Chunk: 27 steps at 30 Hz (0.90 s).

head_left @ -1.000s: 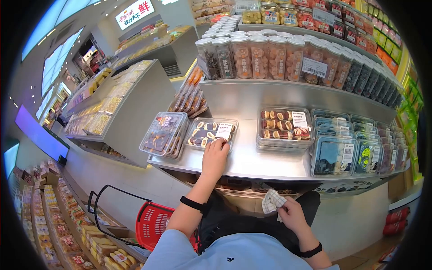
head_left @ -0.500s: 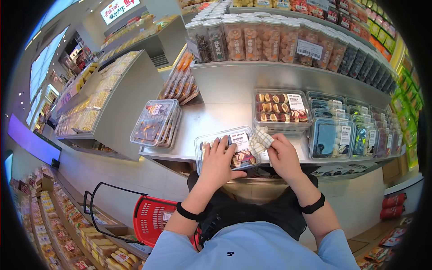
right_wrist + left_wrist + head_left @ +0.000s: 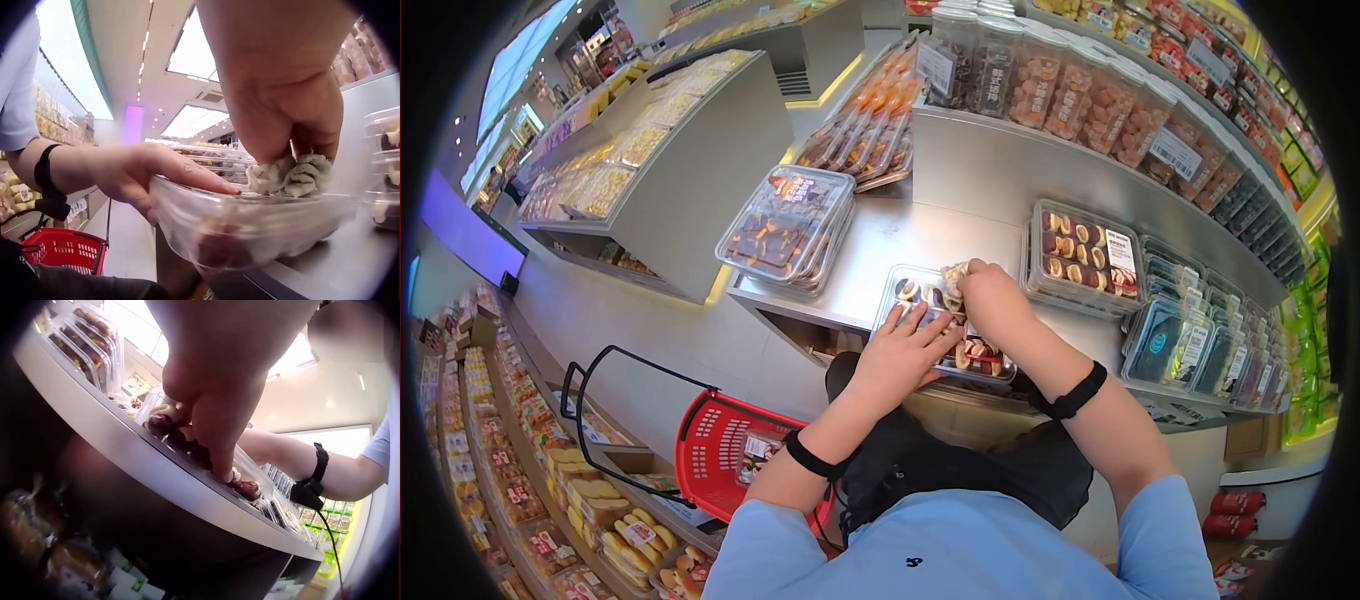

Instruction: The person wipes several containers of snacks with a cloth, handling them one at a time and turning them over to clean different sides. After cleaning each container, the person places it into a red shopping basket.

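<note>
Cloth (image 3: 306, 177) has shifted from the right end of the clear box (image 3: 984, 354) to its far side, pinched in my right hand (image 3: 997, 303). My left hand (image 3: 897, 357), fingers spread, steadies the box at the worktop (image 3: 970, 232) edge. Likely wiping it; next calls for steady strokes.

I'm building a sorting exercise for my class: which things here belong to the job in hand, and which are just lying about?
Seem part of the job:
cloth, pinched in the right hand
clear snack box, under the left hand

Apparently just lying about:
red basket
stacked boxes at left
tall jars
</note>
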Each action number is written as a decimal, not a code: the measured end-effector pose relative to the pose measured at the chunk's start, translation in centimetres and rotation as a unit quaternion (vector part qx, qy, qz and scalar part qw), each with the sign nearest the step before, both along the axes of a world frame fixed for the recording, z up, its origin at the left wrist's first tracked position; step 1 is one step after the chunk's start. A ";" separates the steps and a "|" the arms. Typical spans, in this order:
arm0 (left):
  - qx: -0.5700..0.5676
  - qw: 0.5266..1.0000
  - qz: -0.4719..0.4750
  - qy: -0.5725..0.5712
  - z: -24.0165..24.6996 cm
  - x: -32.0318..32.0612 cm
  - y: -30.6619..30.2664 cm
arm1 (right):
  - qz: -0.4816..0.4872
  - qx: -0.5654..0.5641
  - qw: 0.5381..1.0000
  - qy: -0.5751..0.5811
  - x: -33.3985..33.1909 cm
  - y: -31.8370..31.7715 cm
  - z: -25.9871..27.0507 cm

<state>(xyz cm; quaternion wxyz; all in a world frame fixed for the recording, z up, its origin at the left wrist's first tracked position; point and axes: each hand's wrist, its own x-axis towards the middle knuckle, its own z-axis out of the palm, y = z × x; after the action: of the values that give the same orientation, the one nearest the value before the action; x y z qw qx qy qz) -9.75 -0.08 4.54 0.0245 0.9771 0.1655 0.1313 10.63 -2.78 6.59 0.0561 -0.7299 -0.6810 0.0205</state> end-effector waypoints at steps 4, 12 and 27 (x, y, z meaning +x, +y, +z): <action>-0.006 1.000 -0.015 -0.018 -0.5 -0.1 0.4 | 0.075 0.033 0.994 0.066 -3.3 4.7 -1.2; -0.017 0.999 0.025 -0.031 -0.8 -0.7 -0.1 | 0.063 -0.011 0.993 0.102 1.0 1.6 0.2; -0.018 1.000 0.020 -0.015 -0.4 -0.6 -0.2 | 0.123 0.041 0.988 0.089 -1.8 5.7 -1.0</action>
<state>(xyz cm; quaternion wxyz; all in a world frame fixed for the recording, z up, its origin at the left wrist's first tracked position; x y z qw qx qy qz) -10.31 -0.26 4.12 0.0423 0.9709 0.1870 0.1434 8.81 2.90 5.62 0.1439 -0.6332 -0.7578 0.0640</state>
